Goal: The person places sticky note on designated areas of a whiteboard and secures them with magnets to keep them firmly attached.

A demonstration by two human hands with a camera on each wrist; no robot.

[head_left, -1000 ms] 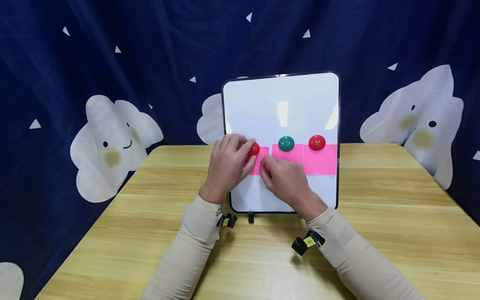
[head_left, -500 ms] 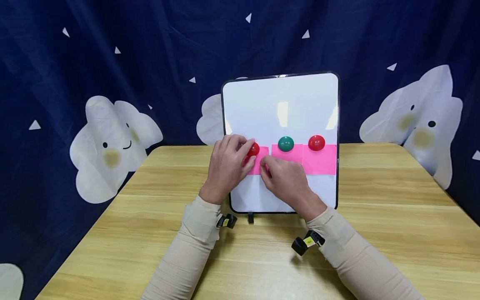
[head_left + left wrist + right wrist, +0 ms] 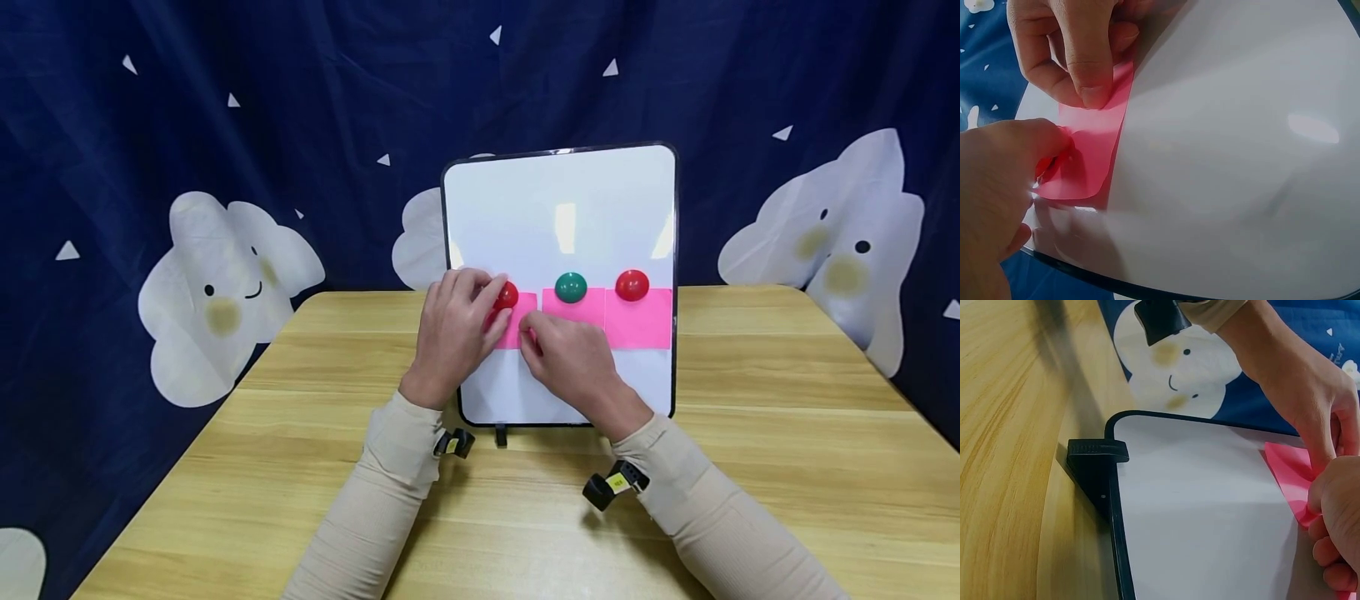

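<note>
A whiteboard (image 3: 562,192) stands upright, with three pink paper notes in a row. My left hand (image 3: 453,329) holds a red round magnet (image 3: 507,295) between thumb and fingers at the top of the leftmost pink note (image 3: 513,332). That note's right edge is pinched by my right hand (image 3: 573,354), its other fingers curled. In the left wrist view the pink note (image 3: 1094,150) stands slightly off the board along one edge, and the red magnet (image 3: 1047,164) is mostly covered by the left hand (image 3: 997,162).
A green magnet (image 3: 571,287) sits on the middle note (image 3: 551,300), and another red magnet (image 3: 632,285) on the right note (image 3: 641,325). A black stand foot (image 3: 501,435) supports the board on the wooden table (image 3: 787,400). Behind hangs a blue curtain (image 3: 337,100).
</note>
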